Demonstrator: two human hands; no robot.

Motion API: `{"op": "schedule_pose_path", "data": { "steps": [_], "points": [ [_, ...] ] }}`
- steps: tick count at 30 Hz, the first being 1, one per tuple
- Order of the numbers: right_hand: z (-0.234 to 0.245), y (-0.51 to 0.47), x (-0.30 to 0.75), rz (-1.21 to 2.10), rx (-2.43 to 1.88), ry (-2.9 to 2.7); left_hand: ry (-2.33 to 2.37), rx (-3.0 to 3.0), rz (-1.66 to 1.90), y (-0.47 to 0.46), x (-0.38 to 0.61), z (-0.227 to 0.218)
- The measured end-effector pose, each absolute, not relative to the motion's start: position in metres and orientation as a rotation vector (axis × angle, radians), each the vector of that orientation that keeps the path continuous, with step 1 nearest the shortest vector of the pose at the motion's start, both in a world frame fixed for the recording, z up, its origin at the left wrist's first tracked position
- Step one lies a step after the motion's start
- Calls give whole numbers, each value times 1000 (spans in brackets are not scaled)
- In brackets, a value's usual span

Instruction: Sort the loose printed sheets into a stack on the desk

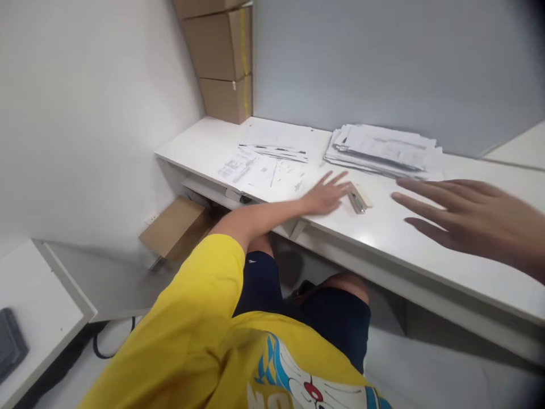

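Note:
My left hand (327, 194) reaches over the white desk with its fingers spread, holding nothing I can see. Its fingertips are right beside a small silver metal object (356, 202), whose kind I cannot make out, and may touch it. A little beige block or box (364, 195) lies against that object. To the right, my right hand (472, 218) hovers above the desk, slightly blurred, with fingers stretched out and nothing in it. Printed sheets (255, 170) lie left of my left hand. Behind both hands is a thick stack of papers (383, 142) with a dark, slim, pen-like item (378, 157) on top.
Cardboard boxes (221, 48) are stacked at the desk's far left corner, against a grey partition (383, 68). Below the desk (468, 267), an open cardboard box (176, 227) stands at the left. A second white surface (34, 318) with a dark object is at lower left.

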State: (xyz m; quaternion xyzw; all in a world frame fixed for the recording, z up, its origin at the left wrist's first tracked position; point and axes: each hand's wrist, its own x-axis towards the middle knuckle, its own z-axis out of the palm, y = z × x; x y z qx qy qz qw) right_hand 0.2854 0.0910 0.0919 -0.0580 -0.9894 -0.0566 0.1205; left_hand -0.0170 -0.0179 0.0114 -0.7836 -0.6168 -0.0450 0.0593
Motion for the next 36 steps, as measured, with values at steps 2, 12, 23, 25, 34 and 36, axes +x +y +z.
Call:
{"op": "schedule_pose_path", "data": {
  "steps": [2,12,23,25,34,36],
  "points": [
    [48,94,257,-146,-110,-2928,-1848,-2447,-102,-11,-55,18],
    [-32,111,225,196,-355,-2977,-3058,-591,-343,-35,-160,-3],
    [-33,111,220,156,-393,-2954,-2833,-891,-209,-35,-158,4],
    [-35,113,220,150,-395,-2946,-2771,-1077,-161,-40,-158,7],
    [-42,114,218,91,-401,-2939,-2586,-1529,-215,-76,-150,16],
    [-44,114,217,76,-386,-2934,-2836,-1023,-264,-86,-152,13]
  ]
}}
